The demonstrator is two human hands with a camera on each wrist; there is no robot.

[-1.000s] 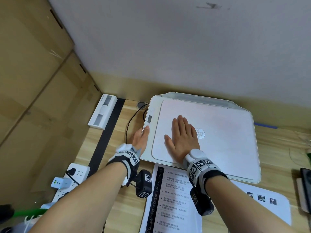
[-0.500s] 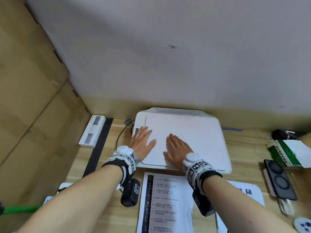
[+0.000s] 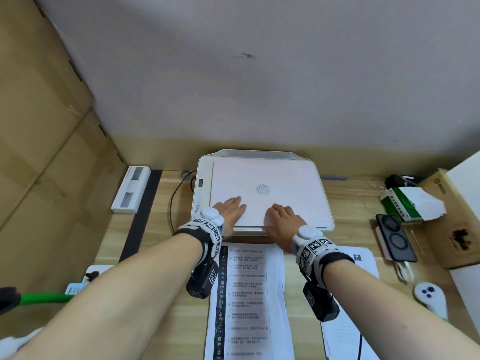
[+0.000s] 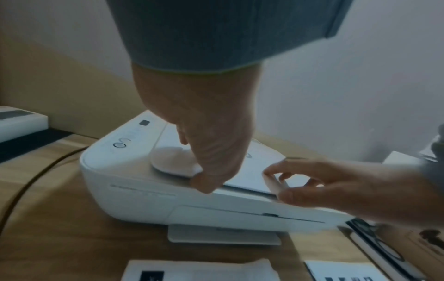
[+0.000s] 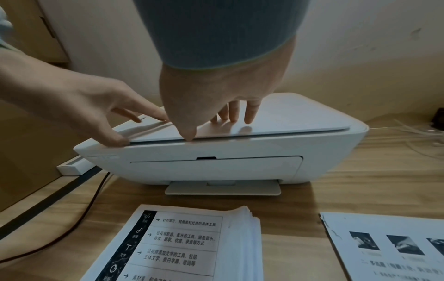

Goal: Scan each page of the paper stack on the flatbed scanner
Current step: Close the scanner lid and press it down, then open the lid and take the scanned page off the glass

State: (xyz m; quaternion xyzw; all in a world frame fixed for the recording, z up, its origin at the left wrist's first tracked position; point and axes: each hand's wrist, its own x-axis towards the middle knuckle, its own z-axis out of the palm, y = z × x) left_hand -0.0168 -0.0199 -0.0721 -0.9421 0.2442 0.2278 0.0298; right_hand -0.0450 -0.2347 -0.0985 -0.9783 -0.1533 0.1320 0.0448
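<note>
- A white box (image 3: 131, 189) lies at the far left of the wooden desk (image 3: 166, 237), beside a black strip (image 3: 141, 216) that runs along the desk.
- A dark cable (image 3: 172, 203) curves over the desk just left of the scanner.
- The scanner (image 3: 262, 189) sits at the back middle of the desk against the wall, its lid (image 3: 270, 178) down or very nearly so; a thin dark seam shows along the front edge in the right wrist view.
- The left hand (image 3: 231, 210) rests on the lid's front left corner, fingers fairly straight on top and the thumb at the lid's front edge; it grips nothing.
- The right hand (image 3: 283, 220) rests on the lid's front edge just right of the left hand, fingers spread straight on the top and the thumb tip against the seam. The two hands are near each other but apart.
- The paper stack (image 3: 248, 300) lies on the desk just in front of the scanner, between the two forearms, printed side up with a dark band down its left edge.
- A separate printed sheet (image 5: 386, 247) lies right of the stack.
- Further right are a dark flat case (image 3: 396, 239), a green and white packet (image 3: 410, 203) and a cardboard box (image 3: 457, 219).
</note>
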